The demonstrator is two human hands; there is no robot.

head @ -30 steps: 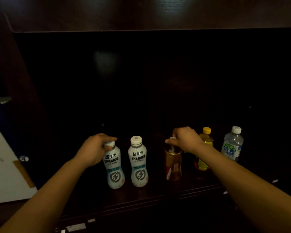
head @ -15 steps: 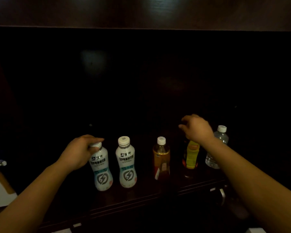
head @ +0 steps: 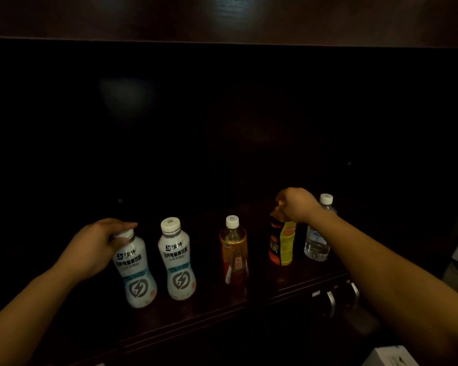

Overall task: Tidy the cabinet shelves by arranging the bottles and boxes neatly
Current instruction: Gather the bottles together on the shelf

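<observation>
A: What stands on the dark shelf [head: 209, 310]?

B: Five upright bottles in a row: two white bottles, the left one [head: 135, 273] tilted, its twin [head: 177, 262] beside it, then an amber bottle [head: 234, 256], a yellow-labelled bottle [head: 282, 243] and a clear water bottle [head: 318, 239].

A: And the hands?

B: The left hand [head: 97, 247] is curled around the left white bottle's cap. The right hand [head: 298, 204] is closed over the yellow-labelled bottle's top.

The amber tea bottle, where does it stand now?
In the head view the amber tea bottle stands mid-shelf, untouched, between a white bottle and the yellow-labelled bottle.
</observation>
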